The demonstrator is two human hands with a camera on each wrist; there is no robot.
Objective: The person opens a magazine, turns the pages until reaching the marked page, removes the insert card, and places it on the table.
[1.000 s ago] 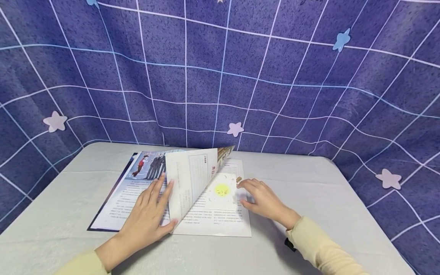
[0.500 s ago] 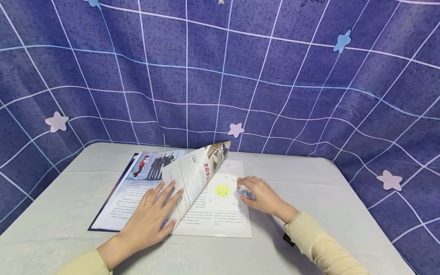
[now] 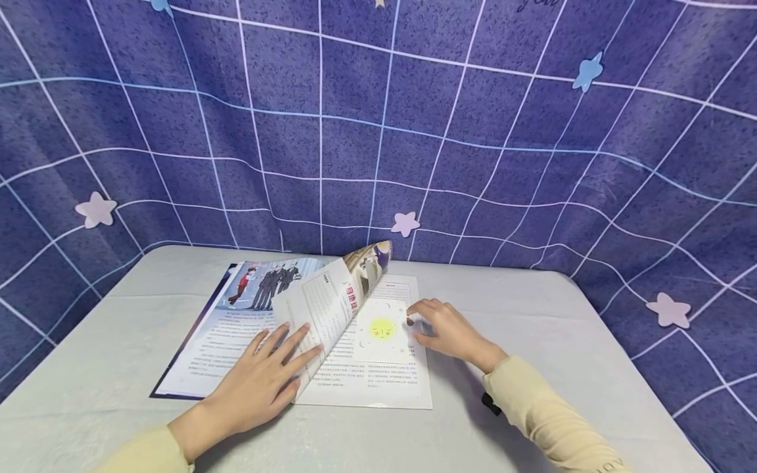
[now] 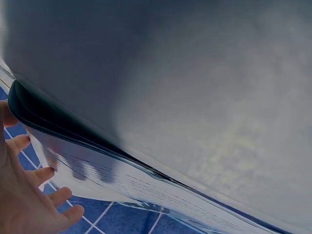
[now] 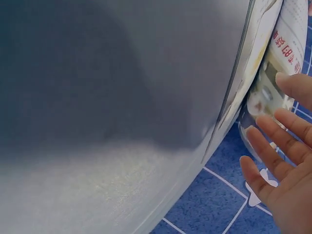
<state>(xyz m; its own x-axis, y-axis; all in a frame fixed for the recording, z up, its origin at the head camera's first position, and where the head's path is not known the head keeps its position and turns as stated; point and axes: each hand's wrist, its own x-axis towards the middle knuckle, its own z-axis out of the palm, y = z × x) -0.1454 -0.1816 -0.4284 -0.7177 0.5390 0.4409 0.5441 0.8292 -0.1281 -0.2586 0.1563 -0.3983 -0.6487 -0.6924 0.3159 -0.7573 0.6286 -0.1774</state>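
Note:
A magazine (image 3: 378, 392) lies spread on the table, with one page (image 3: 316, 302) lifted and curled between its two halves. My left hand (image 3: 257, 374) rests on that page, fingers spread and fairly straight; in the left wrist view, the left fingers (image 4: 61, 196) extend along the magazine's edge. On the right-hand page lies a white square card (image 3: 383, 330) with a yellow smiling face. By the card's right edge is my right hand (image 3: 452, 332), fingers slightly bent, thumb and forefinger apart. A tiny dark brown thing (image 3: 410, 321) shows between them; its kind is unclear.
A light grey cloth covers the table (image 3: 532, 315). Behind it hangs a dark blue curtain (image 3: 355, 131) with a line grid and stars. A small black object (image 3: 491, 403) shows beneath the right sleeve.
The lifted page has swung leftward and curled more, showing more of its picture side. My left hand has slid slightly right onto it. The right hand stays by the card, barely shifted.

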